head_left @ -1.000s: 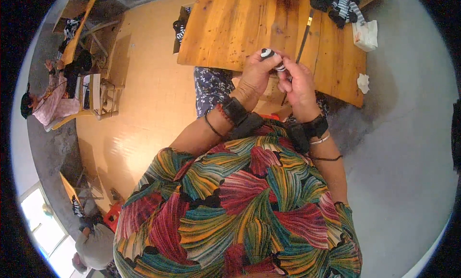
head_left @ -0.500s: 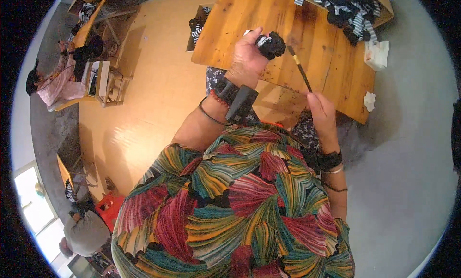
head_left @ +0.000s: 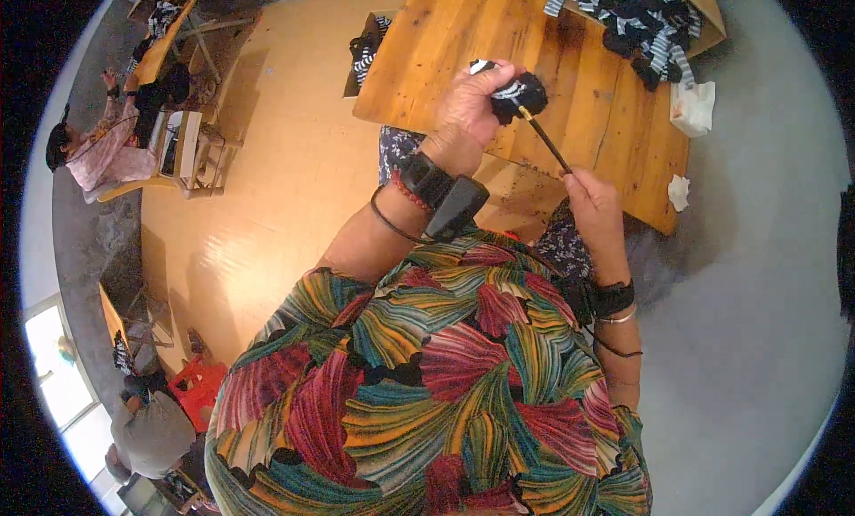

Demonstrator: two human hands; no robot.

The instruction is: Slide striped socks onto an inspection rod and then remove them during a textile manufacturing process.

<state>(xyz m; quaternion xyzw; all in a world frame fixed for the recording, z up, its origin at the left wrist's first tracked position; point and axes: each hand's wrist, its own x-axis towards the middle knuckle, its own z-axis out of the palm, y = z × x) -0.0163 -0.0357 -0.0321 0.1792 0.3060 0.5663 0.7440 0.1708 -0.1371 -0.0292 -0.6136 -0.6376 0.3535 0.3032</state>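
My left hand [head_left: 470,105] is closed around a small bundled knit piece [head_left: 531,94], black and fuzzy with some white and grey striping, above the wooden table [head_left: 588,115]. My right hand [head_left: 595,203] pinches the end of a slim brush [head_left: 548,144] with a dark handle and a gold-coloured band. The band end of the brush meets the lower edge of the black knit piece. Its bristles are hidden against the dark fabric, so I cannot tell how far in they go.
An open box [head_left: 708,17] at the table's far right overflows with black and striped knit pieces [head_left: 659,35]. Nearby are a tissue pack [head_left: 693,106] and a crumpled tissue [head_left: 679,192]. A box of striped pieces [head_left: 365,57] stands left of the table. Two people work at left.
The brush has moved up and left, from just beside the black knit piece to touching it. My left hand has shifted slightly right and turned, its thumb now lying over the piece.
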